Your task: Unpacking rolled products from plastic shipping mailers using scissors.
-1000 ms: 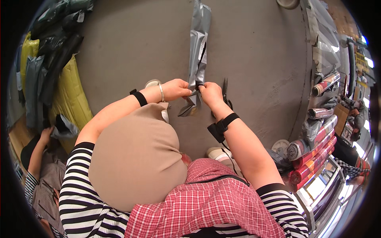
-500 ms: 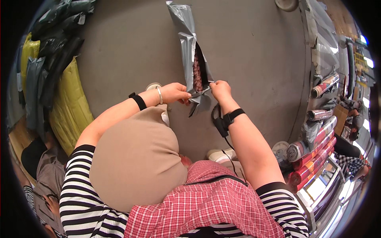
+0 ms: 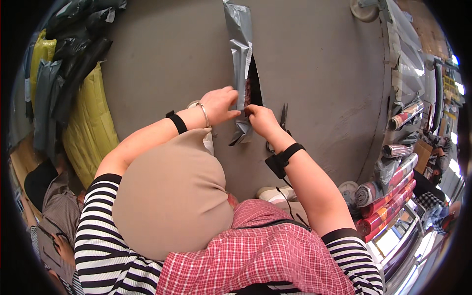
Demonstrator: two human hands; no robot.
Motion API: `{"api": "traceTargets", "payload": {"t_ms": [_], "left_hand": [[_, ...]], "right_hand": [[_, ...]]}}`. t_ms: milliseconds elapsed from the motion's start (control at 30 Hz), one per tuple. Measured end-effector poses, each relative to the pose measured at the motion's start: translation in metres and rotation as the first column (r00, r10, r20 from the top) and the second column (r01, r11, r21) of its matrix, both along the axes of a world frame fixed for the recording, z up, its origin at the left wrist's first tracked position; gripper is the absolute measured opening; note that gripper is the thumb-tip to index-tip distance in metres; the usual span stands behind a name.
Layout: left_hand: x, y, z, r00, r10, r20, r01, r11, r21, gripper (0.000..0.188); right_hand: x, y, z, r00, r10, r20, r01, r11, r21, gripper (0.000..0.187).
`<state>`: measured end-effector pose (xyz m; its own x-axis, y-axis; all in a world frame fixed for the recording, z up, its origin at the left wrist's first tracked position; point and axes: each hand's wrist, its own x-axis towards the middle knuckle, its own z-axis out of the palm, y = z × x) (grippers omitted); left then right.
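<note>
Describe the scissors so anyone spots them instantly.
Against the grey floor, find the long silver-grey plastic bag. Right of its lower end lie the scissors, partly behind the right forearm; dark pointed blades set them apart from the shiny bag.

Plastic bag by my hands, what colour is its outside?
The plastic bag is silvery grey outside, as the head view shows.

The grey bag (image 3: 240,46) is glossy plastic, the floor (image 3: 319,69) matt.
</note>
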<state>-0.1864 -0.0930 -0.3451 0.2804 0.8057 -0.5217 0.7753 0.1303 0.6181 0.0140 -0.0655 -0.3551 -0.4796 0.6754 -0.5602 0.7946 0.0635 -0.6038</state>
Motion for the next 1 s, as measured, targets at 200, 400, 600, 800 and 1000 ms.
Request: {"api": "traceTargets", "payload": {"t_ms": [200, 400, 600, 800, 1000], "left_hand": [[0.016, 0.005, -0.003, 0.922, -0.38, 0.074, 0.381, 0.924, 0.0, 0.03], [0.006, -0.013, -0.027, 0.928, -0.329, 0.173, 0.313, 0.943, 0.114, 0.015], [0.005, -0.011, -0.023, 0.898, -0.369, 0.241, 0.343, 0.928, 0.144, 0.02], [-0.007, 0.01, -0.002, 0.984, 0.042, 0.174, -0.113, 0.9, 0.421, 0.041], [-0.005, 0.036, 0.007, 0.958, 0.149, -0.244, -0.104, 0.977, 0.188, 0.067]], "right_hand": [[-0.001, -0.014, 0.003, 0.964, 0.124, 0.234, -0.111, 0.991, -0.068, 0.026], [0.034, -0.004, -0.013, 0.902, -0.41, 0.133, 0.356, 0.883, 0.306, 0.025], [0.096, -0.037, -0.024, 0.702, -0.356, 0.617, 0.415, 0.908, 0.052, 0.058], [0.122, -0.063, -0.031, 0.644, -0.669, 0.371, 0.753, 0.639, -0.156, 0.066], [0.131, -0.061, -0.033, 0.705, -0.38, 0.599, 0.434, 0.899, 0.059, 0.044]]}}
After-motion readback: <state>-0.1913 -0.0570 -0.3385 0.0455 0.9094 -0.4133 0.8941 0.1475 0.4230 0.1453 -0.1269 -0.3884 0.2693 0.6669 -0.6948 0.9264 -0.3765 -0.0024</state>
